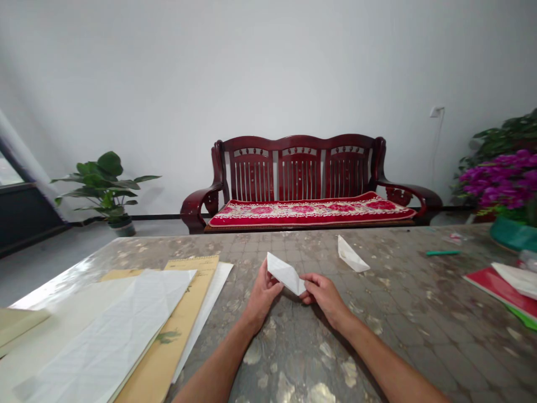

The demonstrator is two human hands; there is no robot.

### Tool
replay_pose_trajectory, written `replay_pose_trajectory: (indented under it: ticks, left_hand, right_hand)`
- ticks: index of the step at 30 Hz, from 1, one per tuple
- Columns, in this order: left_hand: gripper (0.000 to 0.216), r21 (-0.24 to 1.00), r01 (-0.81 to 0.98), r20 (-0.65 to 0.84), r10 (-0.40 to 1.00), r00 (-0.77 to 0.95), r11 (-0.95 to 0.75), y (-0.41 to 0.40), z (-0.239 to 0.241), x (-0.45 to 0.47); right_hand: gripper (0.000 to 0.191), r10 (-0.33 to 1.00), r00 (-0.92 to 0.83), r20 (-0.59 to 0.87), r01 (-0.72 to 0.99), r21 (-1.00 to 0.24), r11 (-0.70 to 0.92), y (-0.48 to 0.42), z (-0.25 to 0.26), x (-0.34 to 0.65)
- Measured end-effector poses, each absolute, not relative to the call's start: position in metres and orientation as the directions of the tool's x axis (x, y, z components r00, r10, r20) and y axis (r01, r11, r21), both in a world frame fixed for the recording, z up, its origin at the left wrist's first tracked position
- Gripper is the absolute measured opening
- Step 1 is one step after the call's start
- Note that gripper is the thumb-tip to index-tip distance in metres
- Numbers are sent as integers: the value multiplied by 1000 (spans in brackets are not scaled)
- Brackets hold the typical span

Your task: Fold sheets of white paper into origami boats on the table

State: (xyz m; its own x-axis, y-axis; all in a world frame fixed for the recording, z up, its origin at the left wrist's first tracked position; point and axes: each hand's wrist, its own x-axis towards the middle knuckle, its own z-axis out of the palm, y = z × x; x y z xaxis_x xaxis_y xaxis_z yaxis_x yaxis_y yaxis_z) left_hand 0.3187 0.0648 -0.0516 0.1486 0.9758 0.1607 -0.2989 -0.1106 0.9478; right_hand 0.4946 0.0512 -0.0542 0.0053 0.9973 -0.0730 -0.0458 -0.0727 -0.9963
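Note:
A small folded piece of white paper (285,273) is held up just above the table, between both hands. My left hand (263,294) grips its left end, the thumb in front and the fingers behind. My right hand (322,294) pinches the lower right corner between thumb and fingers. Beyond my right hand, a second folded white paper (351,256) lies on the table, with pointed ends. The fingers behind the held paper are partly hidden.
On the left lie loose white sheets (113,330) over a tan pad (197,280). To the right are a green pen (443,253), a red booklet (495,288) and purple flowers (503,179) in a teal pot (514,234). A wooden bench (297,173) stands behind the patterned table (403,324).

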Motion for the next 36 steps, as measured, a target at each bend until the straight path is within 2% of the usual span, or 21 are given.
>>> replay_pose_trajectory:
  ticks: [4, 6, 8, 11, 13, 16, 20, 26, 31, 36]
  left_hand:
    - [84, 956, -269, 153, 981, 118, -116, 63, -51, 319]
    - [80, 963, -244, 141, 986, 93, -115, 62, -50, 319]
    - [76, 965, -228, 146, 987, 64, -128, 61, -50, 319]
    - [76, 972, -171, 169, 985, 26, -162, 61, -52, 321]
    - [76, 978, -96, 188, 982, 23, -185, 60, -55, 322]
    - [78, 974, -16, 225, 973, 48, -225, 58, -60, 327]
    - [81, 965, 18, 261, 964, 56, -263, 53, -63, 333]
    - [84, 962, 27, 271, 960, 72, -273, 51, -64, 338]
    - [83, 967, -46, 252, 964, 79, -249, 53, -68, 341]
    - [82, 961, 2, 277, 959, 56, -277, 52, -66, 340]
  right_hand:
    - [39, 1000, 2, -18, 138, -990, -18, 53, -62, 496]
    - [40, 991, 59, 122, 309, -946, 98, 52, -63, 498]
    - [40, 935, 86, 345, 508, -822, 257, 48, -60, 499]
    - [47, 807, -35, 589, 705, -558, 438, 39, -52, 496]
    - [51, 759, -132, 638, 746, -440, 499, 34, -48, 493]
    - [60, 745, -195, 638, 764, -378, 523, 31, -47, 487]
    - [65, 752, -162, 639, 757, -409, 510, 34, -51, 484]
    - [58, 798, -44, 601, 706, -546, 451, 38, -52, 485]
    - [54, 870, 2, 494, 571, -715, 405, 42, -55, 486]
    - [54, 909, -31, 415, 400, -829, 392, 48, -60, 487]
